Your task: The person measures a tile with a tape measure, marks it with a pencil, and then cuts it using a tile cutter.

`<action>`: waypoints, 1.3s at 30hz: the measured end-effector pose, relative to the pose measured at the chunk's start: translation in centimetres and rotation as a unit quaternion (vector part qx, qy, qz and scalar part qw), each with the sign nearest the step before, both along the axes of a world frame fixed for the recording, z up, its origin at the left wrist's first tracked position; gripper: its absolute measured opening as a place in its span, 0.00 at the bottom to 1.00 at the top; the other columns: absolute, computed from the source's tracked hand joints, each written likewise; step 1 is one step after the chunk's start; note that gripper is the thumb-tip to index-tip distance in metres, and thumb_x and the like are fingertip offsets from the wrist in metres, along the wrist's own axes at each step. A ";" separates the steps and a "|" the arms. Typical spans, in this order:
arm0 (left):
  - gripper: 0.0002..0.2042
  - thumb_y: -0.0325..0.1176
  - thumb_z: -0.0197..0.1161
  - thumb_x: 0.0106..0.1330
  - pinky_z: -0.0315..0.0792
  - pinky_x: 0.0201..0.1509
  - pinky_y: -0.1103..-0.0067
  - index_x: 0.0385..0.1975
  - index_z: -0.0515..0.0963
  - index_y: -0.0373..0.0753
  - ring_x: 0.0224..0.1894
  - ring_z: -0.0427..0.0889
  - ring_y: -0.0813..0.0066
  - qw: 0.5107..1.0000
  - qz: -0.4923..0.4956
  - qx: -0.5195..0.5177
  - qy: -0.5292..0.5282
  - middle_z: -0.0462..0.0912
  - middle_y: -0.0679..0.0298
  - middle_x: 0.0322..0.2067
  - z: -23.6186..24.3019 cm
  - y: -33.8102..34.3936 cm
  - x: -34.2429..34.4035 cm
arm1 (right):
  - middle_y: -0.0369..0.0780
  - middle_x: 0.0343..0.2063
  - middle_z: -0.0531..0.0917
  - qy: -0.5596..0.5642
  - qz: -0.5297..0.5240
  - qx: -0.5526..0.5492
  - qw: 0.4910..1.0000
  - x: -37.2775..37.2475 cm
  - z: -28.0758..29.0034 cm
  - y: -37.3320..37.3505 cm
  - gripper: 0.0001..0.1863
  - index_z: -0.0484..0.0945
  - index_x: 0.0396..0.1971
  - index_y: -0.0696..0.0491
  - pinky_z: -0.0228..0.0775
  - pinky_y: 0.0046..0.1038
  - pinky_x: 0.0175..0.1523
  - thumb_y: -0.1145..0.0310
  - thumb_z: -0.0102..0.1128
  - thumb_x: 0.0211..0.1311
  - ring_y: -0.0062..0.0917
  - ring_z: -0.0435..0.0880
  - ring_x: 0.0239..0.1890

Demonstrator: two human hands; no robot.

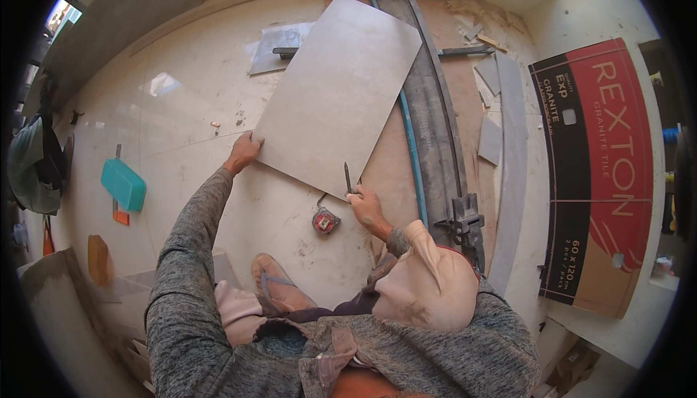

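A large pale grey floor tile lies slantwise ahead of me, its right side over the long bed of a tile cutter. At the tile's near left corner, my left hand is closed on the edge. My right hand pinches a dark pencil, which points up and away over the tile's near right corner. Just below the near edge, between my hands, a red and black tape measure rests on the floor. What my left fingers do beneath the tile is hidden.
Right of the cutter lie grey tile offcuts and a long tile strip. A red and black tile carton stands farther right. On the left are a turquoise box and an orange-brown block. My sandalled foot is near the tape measure.
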State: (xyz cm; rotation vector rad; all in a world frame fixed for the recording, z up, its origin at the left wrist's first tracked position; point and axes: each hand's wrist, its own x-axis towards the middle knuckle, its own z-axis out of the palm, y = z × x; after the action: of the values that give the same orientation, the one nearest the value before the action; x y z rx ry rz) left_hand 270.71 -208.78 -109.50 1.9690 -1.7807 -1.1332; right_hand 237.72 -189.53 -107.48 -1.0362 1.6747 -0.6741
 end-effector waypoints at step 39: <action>0.25 0.41 0.69 0.59 0.71 0.58 0.63 0.51 0.74 0.32 0.53 0.75 0.48 0.939 -0.319 -0.124 -0.004 0.75 0.46 0.49 4.1 11.4 -9.2 | 0.42 0.41 0.82 -0.146 -0.056 0.041 0.987 -4.0 -1.8 -5.1 0.09 0.75 0.41 0.59 0.74 0.22 0.38 0.69 0.52 0.68 0.24 0.84 0.39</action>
State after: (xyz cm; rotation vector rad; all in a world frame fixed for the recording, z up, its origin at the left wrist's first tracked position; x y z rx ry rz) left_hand 261.48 -197.39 -105.35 1.2771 -2.5171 -0.9825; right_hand 233.76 -194.66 -109.30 -0.7491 1.4990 -0.7834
